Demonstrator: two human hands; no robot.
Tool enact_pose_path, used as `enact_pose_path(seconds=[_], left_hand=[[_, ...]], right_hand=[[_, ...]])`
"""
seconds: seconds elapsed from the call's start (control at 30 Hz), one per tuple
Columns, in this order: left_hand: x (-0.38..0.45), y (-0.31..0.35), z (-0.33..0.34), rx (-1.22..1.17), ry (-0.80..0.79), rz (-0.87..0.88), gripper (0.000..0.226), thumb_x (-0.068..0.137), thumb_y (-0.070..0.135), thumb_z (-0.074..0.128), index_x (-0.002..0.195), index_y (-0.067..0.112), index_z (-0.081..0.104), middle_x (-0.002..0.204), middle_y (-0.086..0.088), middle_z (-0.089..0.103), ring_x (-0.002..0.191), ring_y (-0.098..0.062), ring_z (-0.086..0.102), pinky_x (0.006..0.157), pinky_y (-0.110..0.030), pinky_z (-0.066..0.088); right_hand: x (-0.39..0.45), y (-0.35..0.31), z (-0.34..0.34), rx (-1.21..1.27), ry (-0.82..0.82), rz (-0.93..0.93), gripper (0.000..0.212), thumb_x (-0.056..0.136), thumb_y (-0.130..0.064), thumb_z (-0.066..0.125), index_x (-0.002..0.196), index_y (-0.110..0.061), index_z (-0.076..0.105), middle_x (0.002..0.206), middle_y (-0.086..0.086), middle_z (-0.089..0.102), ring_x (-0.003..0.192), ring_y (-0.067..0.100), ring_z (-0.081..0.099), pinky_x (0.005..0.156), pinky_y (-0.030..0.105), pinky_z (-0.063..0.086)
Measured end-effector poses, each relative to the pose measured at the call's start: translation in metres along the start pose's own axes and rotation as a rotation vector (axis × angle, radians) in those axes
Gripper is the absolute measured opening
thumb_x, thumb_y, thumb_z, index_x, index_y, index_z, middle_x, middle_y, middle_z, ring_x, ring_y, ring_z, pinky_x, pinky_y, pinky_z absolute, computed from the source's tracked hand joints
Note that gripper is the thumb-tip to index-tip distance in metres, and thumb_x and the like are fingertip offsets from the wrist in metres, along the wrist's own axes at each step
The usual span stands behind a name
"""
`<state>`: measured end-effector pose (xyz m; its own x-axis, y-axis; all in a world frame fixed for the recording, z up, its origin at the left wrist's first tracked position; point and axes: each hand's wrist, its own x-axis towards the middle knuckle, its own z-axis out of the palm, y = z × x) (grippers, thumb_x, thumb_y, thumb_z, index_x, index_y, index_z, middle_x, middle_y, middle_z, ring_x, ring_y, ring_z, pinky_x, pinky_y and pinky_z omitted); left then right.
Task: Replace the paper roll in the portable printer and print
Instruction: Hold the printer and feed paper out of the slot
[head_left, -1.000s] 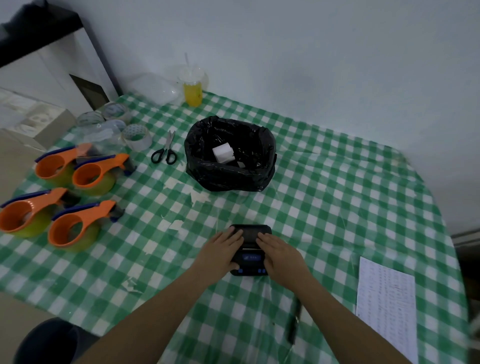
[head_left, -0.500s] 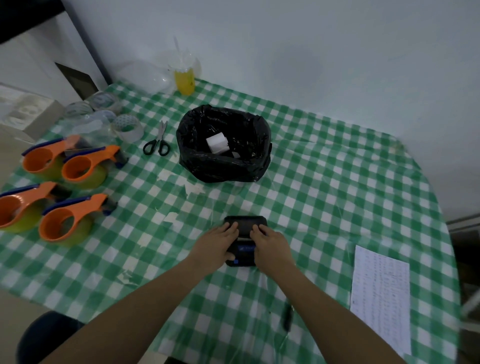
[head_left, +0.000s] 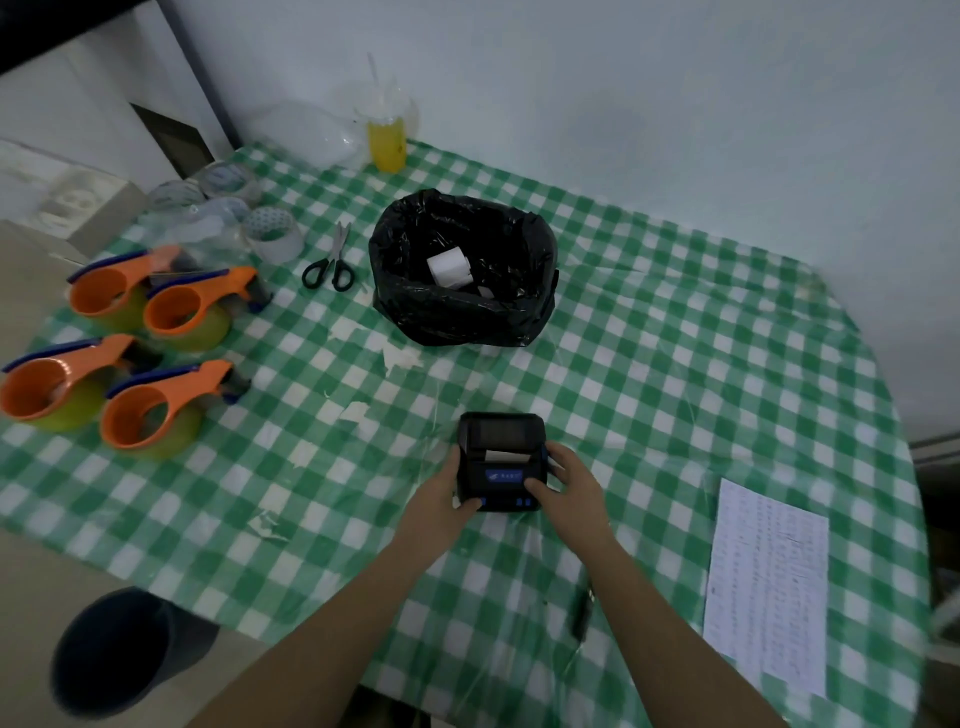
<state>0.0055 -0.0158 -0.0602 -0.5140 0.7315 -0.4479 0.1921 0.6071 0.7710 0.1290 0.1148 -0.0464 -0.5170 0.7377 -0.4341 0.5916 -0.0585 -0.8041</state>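
A small black portable printer (head_left: 502, 457) lies on the green checked tablecloth (head_left: 649, 395) near the front middle. A short strip of white paper (head_left: 506, 456) shows at its slot, above a blue label. My left hand (head_left: 441, 499) grips the printer's left side, thumb on the front left corner. My right hand (head_left: 569, 486) holds the right side, thumb on the front panel. A white paper roll (head_left: 449, 266) lies inside a black bag-lined bin (head_left: 462, 312) farther back.
Several orange tape dispensers (head_left: 150, 410) sit at the left, with tape rolls (head_left: 272, 234) and black-handled scissors (head_left: 330, 265) behind them. A yellow drink cup (head_left: 386, 137) stands by the wall. A printed sheet (head_left: 766, 582) lies at the right. A dark pen (head_left: 582, 618) lies near the front edge.
Both hands slid from on top of the printer to its sides, uncovering the lid and the paper slot. The camera view shifted slightly.
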Motion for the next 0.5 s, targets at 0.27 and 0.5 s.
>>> enact_pose_path(seconds=[0.27,0.5], left_hand=[[0.0033,-0.0007,0.0034,0.026,0.035,-0.002,0.082,0.084,0.012,0.063,0.148,0.017,0.012,0.129,-0.012,0.061,0.111,-0.026,0.060,0.093,-0.047,0.053],[0.0062,-0.0036,0.0055,0.026,0.051,-0.025,0.080,0.084,0.013,0.063,0.148,0.017,0.014,0.129,-0.011,0.061,0.113,-0.026,0.060,0.094,-0.046,0.053]], right_hand=[[-0.0049,-0.0002,0.0049,0.107,0.033,0.062,0.053,0.082,-0.001,0.064,0.131,-0.011,0.046,0.136,0.011,0.053,0.125,0.023,0.049,0.107,0.044,0.041],[-0.0046,0.0006,0.0047,0.119,0.025,0.065,0.054,0.082,0.000,0.064,0.131,-0.012,0.045,0.136,0.011,0.053,0.126,0.024,0.048,0.107,0.044,0.041]])
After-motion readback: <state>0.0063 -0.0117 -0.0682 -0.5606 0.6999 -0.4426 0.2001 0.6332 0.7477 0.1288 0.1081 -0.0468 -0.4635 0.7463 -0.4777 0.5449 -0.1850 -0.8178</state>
